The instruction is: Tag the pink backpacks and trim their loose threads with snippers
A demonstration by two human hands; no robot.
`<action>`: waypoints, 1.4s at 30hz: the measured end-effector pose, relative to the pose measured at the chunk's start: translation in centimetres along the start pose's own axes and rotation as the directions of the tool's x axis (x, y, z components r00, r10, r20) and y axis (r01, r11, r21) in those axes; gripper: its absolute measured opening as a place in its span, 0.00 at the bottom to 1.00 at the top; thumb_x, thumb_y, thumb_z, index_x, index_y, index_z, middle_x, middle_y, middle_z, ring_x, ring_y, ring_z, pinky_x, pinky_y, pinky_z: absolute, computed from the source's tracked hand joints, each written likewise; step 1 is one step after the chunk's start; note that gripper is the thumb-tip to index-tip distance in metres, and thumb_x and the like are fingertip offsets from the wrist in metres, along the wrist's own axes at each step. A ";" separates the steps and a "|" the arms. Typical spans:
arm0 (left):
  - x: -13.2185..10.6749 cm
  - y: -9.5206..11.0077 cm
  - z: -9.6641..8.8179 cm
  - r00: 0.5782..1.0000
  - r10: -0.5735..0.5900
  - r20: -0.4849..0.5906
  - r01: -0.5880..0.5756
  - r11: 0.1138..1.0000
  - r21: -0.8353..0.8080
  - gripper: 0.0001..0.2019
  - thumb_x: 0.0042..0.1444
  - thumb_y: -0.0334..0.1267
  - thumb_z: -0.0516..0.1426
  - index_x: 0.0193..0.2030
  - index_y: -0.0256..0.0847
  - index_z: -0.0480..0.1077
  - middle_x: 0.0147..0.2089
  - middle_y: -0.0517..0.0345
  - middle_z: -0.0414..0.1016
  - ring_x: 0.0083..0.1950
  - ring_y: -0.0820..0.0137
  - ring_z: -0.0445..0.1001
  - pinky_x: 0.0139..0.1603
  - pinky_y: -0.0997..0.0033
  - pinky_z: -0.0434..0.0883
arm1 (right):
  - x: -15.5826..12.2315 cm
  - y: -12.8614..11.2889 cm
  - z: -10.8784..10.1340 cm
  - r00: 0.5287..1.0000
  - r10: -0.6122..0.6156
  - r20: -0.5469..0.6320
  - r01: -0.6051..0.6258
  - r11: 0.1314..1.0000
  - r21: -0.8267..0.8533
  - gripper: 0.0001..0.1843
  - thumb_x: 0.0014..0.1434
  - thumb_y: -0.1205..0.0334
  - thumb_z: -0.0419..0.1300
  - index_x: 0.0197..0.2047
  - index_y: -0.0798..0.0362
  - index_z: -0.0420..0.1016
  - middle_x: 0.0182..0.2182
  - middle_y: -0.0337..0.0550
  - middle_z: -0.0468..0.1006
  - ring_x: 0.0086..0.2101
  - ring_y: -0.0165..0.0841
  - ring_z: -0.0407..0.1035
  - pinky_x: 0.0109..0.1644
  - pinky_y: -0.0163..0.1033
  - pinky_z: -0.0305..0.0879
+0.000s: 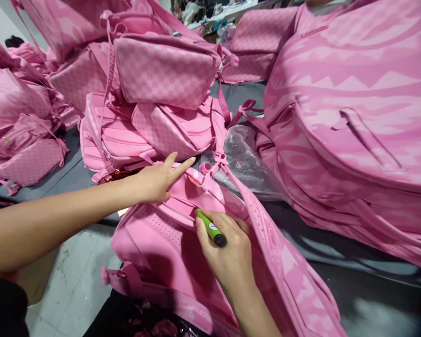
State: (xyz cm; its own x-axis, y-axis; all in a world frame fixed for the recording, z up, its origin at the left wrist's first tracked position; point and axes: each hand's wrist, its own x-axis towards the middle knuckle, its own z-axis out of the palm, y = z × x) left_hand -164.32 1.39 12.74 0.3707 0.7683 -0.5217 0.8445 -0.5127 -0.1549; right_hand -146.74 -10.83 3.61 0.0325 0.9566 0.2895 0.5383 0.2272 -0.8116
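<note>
A pink backpack (182,260) lies in front of me, leaning on the table edge, its padded back panel and straps turned up. My right hand (228,243) grips a green marker pen (209,225) with a black end. The pen's far end meets the back panel near its upper seam; the tip itself is hidden. My left hand (161,180) lies on the top of this backpack with fingers spread. Beside that hand are the backpack's top handle and a knotted shoulder strap (220,160).
Pink checkered bags (166,70) are piled behind the backpack. A large pink patterned backpack (354,107) stands at the right, with clear plastic wrap (247,159) beside it. More pink bags (21,117) sit at the left on the dark table (73,164). Tiled floor (80,267) shows below.
</note>
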 end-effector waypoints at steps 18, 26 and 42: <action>1.7 -1.6 1.6 0.970 0.218 -0.109 -0.223 0.974 -0.039 0.50 0.53 0.26 0.56 0.74 0.45 0.26 0.62 0.42 0.58 0.46 0.65 0.75 0.38 0.72 0.70 | 1.9 -1.5 3.2 0.999 -0.014 0.030 0.010 0.992 0.129 0.09 0.61 0.63 0.63 0.45 0.50 0.78 0.40 0.41 0.83 0.39 0.36 0.77 0.46 0.44 0.59; 2.4 -1.7 2.3 0.971 0.204 -0.127 -0.208 0.978 -0.018 0.50 0.54 0.26 0.56 0.74 0.46 0.27 0.63 0.41 0.57 0.42 0.66 0.75 0.33 0.72 0.69 | 2.8 -1.8 4.5 0.998 -0.004 0.070 -0.009 0.983 0.181 0.10 0.62 0.64 0.62 0.47 0.50 0.78 0.42 0.42 0.84 0.41 0.38 0.77 0.47 0.45 0.60; 3.1 -1.7 2.5 0.976 0.183 -0.114 -0.186 0.982 -0.015 0.50 0.52 0.25 0.56 0.75 0.44 0.29 0.61 0.40 0.58 0.40 0.67 0.75 0.30 0.72 0.67 | 2.8 -1.0 3.9 0.995 0.044 0.088 -0.057 0.985 0.160 0.09 0.61 0.63 0.64 0.46 0.48 0.80 0.41 0.40 0.84 0.39 0.36 0.77 0.47 0.46 0.63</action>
State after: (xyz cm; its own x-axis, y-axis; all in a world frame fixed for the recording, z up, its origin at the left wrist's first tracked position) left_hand -165.58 3.67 9.24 0.5610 0.7000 -0.4419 0.7665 -0.6409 -0.0421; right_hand -150.41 -7.67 3.24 -0.0180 0.9780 0.2080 0.3934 0.1982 -0.8977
